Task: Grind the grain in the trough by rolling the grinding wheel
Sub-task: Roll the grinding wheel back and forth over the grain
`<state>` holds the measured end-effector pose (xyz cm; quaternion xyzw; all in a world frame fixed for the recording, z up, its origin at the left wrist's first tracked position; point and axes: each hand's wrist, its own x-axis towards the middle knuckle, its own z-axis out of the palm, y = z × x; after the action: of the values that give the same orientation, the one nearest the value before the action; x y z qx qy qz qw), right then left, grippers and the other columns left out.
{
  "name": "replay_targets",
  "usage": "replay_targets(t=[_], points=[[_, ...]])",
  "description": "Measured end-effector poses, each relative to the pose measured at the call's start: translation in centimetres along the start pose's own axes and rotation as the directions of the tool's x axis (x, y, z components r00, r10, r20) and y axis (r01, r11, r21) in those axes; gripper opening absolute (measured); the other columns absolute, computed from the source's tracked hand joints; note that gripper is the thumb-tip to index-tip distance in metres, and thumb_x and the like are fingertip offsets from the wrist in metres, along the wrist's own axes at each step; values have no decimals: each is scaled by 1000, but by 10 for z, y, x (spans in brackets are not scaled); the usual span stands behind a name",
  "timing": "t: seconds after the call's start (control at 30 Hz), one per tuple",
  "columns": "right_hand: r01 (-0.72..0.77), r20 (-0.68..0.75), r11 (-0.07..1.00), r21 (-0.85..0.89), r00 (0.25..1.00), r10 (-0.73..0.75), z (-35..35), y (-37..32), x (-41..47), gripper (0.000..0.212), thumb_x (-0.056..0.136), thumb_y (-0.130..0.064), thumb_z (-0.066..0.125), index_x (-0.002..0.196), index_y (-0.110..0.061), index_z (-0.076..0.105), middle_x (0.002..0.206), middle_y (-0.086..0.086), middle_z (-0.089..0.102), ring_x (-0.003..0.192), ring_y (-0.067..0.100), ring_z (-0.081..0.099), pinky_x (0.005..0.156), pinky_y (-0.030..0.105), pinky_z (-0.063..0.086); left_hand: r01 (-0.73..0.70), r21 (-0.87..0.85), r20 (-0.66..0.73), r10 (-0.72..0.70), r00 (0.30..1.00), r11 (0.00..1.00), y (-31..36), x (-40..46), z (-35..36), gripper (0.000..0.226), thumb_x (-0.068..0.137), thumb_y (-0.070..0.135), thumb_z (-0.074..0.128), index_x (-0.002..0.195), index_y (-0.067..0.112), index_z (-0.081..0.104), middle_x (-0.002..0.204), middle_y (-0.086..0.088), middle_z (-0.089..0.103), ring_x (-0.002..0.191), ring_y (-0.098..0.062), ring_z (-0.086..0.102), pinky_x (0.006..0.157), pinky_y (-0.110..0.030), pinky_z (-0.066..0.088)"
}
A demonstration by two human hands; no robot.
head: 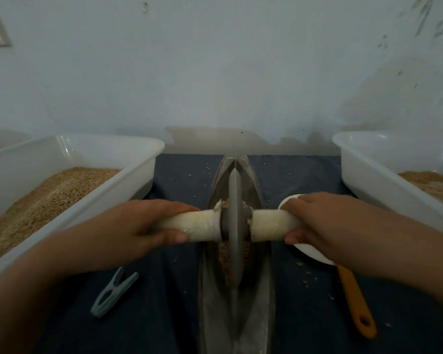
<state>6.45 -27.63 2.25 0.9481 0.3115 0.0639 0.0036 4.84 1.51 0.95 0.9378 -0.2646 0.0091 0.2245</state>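
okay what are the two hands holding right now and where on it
Both grip the grinding wheel by its pale axle handles: the left hand wraps the left handle, the right hand the right handle.

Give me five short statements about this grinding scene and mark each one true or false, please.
1. Both hands, left hand and right hand, grip the white wrapped axle handle. True.
2. The grey metal grinding wheel lies flat outside the trough. False: it stands upright in the long metal trough.
3. The white plastic tub on the left holds brown grain. True.
4. The grey clothes peg is clipped onto the tub. False: it lies on the dark blue cloth.
5. The orange-handled scoop lies right of the trough. True.
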Motion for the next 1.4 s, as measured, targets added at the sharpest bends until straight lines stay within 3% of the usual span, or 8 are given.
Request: replay_targets(t=[0.23,0.43,0.63,0.83,0.93,1.07,1.23,1.4], points=[[-171,-310,979,-110,942,130,41,13,39,48,97,-36,40,141,-21,29,140,-2,39,126,14,34,100,22,16,107,349,-310,7,951,931,-11,25,28,65,82,55,24,138,26,41,110,3,58,97,-13,52,81,-26,37],[-28,-119,993,-114,993,14,19,5,15,42,92,-52,38,125,-26,41,123,-7,49,107,10,43,76,21,27,-14,271,-112,46,993,963,-3,7,11,62,76,77,24,130,51,36,102,24,53,94,5,51,83,-17,39],[46,131,996,-80,991,-35,-9,-5,-5,44,92,-52,40,127,-25,40,120,-7,49,107,9,48,64,21,27,-78,145,17,76,997,986,10,-10,-7,54,74,72,32,127,65,31,110,31,54,103,13,50,85,-9,38],[-67,-137,997,-47,989,61,22,3,21,35,96,-43,36,126,-24,41,122,-5,50,105,11,45,78,21,29,28,457,-247,97,964,889,1,12,25,60,93,61,26,141,26,36,109,3,59,94,-15,55,77,-26,33],[-133,-252,984,-115,962,100,35,5,29,43,97,-44,28,134,-22,35,129,-3,46,112,13,42,90,24,28,77,448,-268,51,962,891,-2,17,29,63,89,55,19,143,26,32,113,2,57,97,-14,52,78,-25,32],[-42,-168,989,-145,986,17,24,2,18,39,95,-49,30,121,-24,41,116,-4,49,98,12,43,77,24,28,7,366,-144,49,988,931,1,11,16,70,81,75,19,141,40,28,109,15,54,96,-1,49,82,-20,35],[54,92,986,-158,995,-39,-4,-14,-3,26,94,-50,37,93,-26,28,88,-11,39,76,6,32,59,20,25,-66,139,34,62,997,988,10,-8,-5,58,72,73,33,128,58,37,110,32,56,102,12,52,85,-9,39],[-1,33,994,-110,999,5,3,-11,0,22,95,-46,38,94,-26,30,89,-10,39,76,5,34,59,22,23,-52,269,-90,79,993,962,9,-1,5,61,76,69,29,133,49,37,106,20,59,97,1,55,81,-16,41]])
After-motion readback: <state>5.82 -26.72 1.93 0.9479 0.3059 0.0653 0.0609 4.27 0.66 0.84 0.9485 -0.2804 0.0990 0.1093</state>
